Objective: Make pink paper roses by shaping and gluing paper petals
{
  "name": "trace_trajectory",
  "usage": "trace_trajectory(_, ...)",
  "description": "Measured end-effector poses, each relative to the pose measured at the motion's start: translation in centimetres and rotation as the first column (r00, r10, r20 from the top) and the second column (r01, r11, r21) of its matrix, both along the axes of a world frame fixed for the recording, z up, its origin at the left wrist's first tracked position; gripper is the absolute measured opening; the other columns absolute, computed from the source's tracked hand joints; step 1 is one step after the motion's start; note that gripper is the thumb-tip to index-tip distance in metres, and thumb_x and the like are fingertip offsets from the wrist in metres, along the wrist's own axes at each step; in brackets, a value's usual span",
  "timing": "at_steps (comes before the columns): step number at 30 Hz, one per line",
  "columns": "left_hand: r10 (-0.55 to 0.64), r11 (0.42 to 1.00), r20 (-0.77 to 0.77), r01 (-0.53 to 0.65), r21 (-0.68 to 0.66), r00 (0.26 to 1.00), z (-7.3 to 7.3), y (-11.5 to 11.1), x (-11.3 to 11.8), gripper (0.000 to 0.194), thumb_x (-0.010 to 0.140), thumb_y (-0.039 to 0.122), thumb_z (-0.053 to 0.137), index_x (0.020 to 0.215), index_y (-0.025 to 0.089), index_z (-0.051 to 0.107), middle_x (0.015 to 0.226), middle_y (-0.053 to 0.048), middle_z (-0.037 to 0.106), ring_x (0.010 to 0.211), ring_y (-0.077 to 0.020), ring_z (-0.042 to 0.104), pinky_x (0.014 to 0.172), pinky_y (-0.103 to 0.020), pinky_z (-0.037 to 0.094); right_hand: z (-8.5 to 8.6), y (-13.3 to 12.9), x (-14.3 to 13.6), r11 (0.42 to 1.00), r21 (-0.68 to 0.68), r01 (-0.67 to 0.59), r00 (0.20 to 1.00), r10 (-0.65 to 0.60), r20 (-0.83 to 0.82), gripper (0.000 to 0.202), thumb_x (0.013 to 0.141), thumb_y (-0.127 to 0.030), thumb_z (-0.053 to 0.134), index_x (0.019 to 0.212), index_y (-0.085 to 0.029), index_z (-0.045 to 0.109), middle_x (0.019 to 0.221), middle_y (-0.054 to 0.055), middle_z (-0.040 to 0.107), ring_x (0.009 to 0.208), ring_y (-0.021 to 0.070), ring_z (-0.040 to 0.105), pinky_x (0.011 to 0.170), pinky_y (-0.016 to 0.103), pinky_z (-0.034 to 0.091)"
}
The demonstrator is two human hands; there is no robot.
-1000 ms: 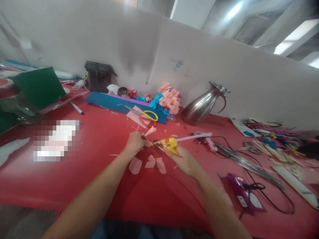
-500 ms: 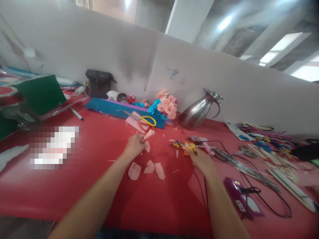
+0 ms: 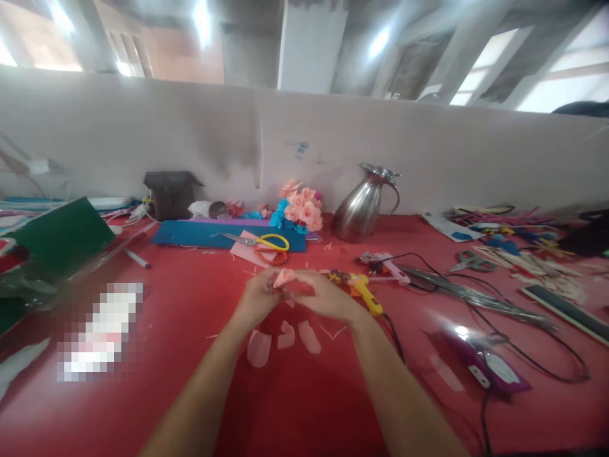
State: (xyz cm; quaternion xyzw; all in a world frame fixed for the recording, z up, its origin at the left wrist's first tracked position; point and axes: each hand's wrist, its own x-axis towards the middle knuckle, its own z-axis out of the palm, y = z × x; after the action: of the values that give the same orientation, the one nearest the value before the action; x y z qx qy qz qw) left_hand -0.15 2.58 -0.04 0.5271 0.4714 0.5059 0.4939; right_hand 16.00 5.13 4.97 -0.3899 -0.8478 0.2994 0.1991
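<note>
The step in hand looks like shaping or pressing a small folded pink paper point(image 3: 284, 277), held up between both hands over the middle of the red bench point(image 3: 295, 406). The left hand point(image 3: 257, 301) seems to grasp it from the left, fingers bent around its base; the right hand point(image 3: 323, 295) curves in from the right, its fingers at the paper, though whether they pinch it or only touch it I cannot tell. Three loose paper pieces, a left one point(image 3: 259, 348), a middle one point(image 3: 286, 335) and a right one point(image 3: 310, 337), lie apart on the near side. The yellow glue gun point(image 3: 364, 293) rests just right of the right hand. I judge that any further move on the paper calls for a steady left hold and light right fingertips, so that the thin folds are not crushed.
</note>
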Motion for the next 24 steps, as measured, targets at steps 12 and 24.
trace_trajectory(12,0.040,0.999,-0.164,-0.045,-0.026,0.986,0.5,-0.3,0.1,0.025,0.064,0.019,0.064,0.086,0.018,0.052,0.068,0.005,0.051,0.054,-0.0063,0.044,0.051,-0.017,0.035,-1.8,0.5,0.6,0.979,-0.088,0.185,0.962,-0.198,-0.187,0.010,0.074,-0.023,0.053,0.072,-0.019,0.062,0.072,0.001,0.065,0.069,0.0149,0.057,0.067,0.027,0.043)
trace_trajectory(24,0.102,0.995,0.171,-0.100,-0.017,0.980,0.4,-0.3,1.2,0.023,0.082,0.037,0.049,0.073,0.017,0.052,0.070,0.002,0.049,0.058,-0.0063,0.038,0.056,-0.017,0.033,-2.7,0.9,0.3,0.800,-0.527,0.286,0.528,-0.591,-0.610,0.026,0.066,-0.039,0.065,0.077,-0.016,0.063,0.071,0.003,0.065,0.065,0.0142,0.057,0.068,0.029,0.046)
